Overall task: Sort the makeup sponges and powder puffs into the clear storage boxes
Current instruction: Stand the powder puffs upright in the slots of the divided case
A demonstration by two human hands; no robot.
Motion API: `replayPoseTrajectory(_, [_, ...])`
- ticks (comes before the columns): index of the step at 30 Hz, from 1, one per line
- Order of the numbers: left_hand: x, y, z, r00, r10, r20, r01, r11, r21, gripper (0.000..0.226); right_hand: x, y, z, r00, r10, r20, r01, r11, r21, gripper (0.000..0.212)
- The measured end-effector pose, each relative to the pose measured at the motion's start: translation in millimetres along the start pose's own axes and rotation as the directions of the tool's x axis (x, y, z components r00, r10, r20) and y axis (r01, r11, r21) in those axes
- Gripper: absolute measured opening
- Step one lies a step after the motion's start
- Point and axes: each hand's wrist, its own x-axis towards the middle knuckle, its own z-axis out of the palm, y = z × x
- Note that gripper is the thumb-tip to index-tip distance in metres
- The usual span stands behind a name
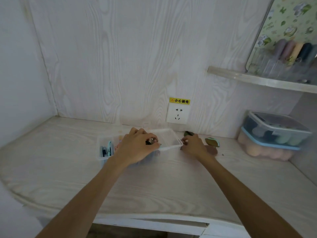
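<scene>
Hand [192,145] beside stacked lidded boxes [274,134]

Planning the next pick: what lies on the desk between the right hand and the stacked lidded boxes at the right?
In the head view, a green-rimmed powder puff and a brown round puff lie between the right hand and the stacked lidded clear boxes.

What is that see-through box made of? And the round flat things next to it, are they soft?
The see-through box looks like thin, glossy, hard plastic: you can see the desk through its walls. The round flat things look like soft, matte powder puffs, probably foam or fabric, since they show no shine. How squashy they are can't be told from here. The desk looks like pale wood-grain laminate.
</scene>
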Motion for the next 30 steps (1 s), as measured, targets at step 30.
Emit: replayPoseTrajectory(30, [-2.9, 5.5, -4.2, 0.998, -0.067, 0.009, 0.068, 0.997, -0.025, 0.04, -66.1, -73.8, -3.6, 0.871, -0.332, -0.362, 0.367, 0.929, 0.033, 0.015])
